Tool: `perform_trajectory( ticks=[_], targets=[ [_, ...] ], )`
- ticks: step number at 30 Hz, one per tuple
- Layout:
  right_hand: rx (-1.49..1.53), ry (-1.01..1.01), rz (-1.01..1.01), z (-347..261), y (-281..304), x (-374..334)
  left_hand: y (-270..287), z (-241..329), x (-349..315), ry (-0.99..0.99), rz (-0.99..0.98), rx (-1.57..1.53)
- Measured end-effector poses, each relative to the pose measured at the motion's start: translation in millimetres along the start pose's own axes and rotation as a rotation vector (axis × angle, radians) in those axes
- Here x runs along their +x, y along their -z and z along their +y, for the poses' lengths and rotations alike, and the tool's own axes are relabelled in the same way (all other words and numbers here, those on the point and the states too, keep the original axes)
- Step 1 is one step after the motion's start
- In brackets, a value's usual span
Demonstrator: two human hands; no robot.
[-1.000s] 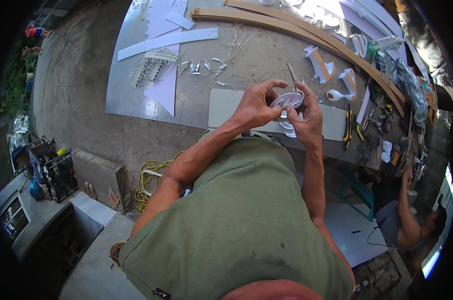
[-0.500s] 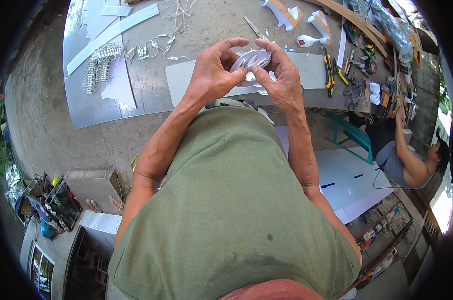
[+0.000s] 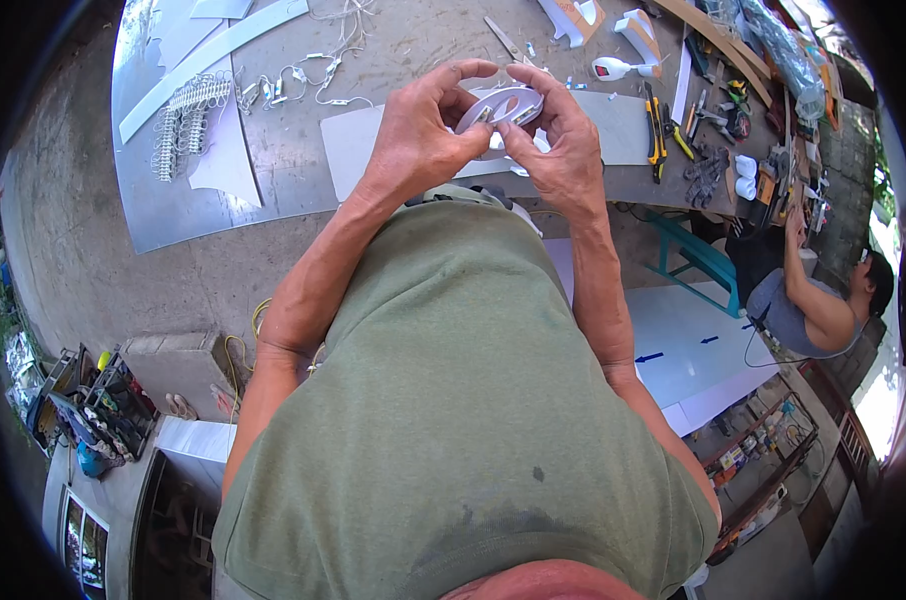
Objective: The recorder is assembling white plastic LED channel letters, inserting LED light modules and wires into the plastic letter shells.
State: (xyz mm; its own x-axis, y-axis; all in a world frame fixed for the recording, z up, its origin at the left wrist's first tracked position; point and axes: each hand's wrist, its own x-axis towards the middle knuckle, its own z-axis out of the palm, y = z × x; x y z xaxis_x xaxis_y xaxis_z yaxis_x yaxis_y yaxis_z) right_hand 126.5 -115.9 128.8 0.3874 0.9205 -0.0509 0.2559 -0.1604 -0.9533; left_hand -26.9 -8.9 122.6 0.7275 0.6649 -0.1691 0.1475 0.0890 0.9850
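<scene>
My left hand (image 3: 423,130) and my right hand (image 3: 563,145) are raised over the near edge of the worktable. Between them they grip a small white hollow curved piece (image 3: 522,98), thumbs on its near side and fingers curled round the far side. Small light modules seem to sit inside it, though the thumbs partly cover them. Just below the hands, more white curved parts (image 3: 518,168) show on a pale flat sheet (image 3: 618,125). Beyond the fingers lie scissors (image 3: 503,38) and a white bottle (image 3: 613,68).
A string of small white light modules (image 3: 298,75) trails over the metal table (image 3: 283,175), near a bundle of them (image 3: 188,115). White curved shapes (image 3: 635,40), a yellow-black cutter (image 3: 656,135) and other tools lie rightward. Another person (image 3: 808,300) works at far right, by a teal bench (image 3: 698,260).
The table and its contents have shifted slightly left and up in the picture. Both hands still grip the white piece, which has tilted a little.
</scene>
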Motion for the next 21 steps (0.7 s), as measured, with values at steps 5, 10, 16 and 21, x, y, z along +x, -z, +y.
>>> perform_trajectory(
  ticks=[5,10,16,21],
  targets=[
    [0.025,-0.001,0.036,-1.9,0.0,-1.4,5.4,3.7,-1.4,0.032,-0.065,-0.037],
    [0.034,-0.022,0.025,-2.5,4.0,-1.9,6.4,-3.1,-0.7,-0.089,-0.087,0.015],
    [0.028,0.002,0.029,-3.4,3.1,-2.0,4.6,0.9,-0.6,-0.019,-0.075,-0.032],
    [0.046,-0.012,0.016,-5.9,5.6,-2.4,3.1,0.9,-1.0,-0.059,-0.048,-0.003]
  ],
)
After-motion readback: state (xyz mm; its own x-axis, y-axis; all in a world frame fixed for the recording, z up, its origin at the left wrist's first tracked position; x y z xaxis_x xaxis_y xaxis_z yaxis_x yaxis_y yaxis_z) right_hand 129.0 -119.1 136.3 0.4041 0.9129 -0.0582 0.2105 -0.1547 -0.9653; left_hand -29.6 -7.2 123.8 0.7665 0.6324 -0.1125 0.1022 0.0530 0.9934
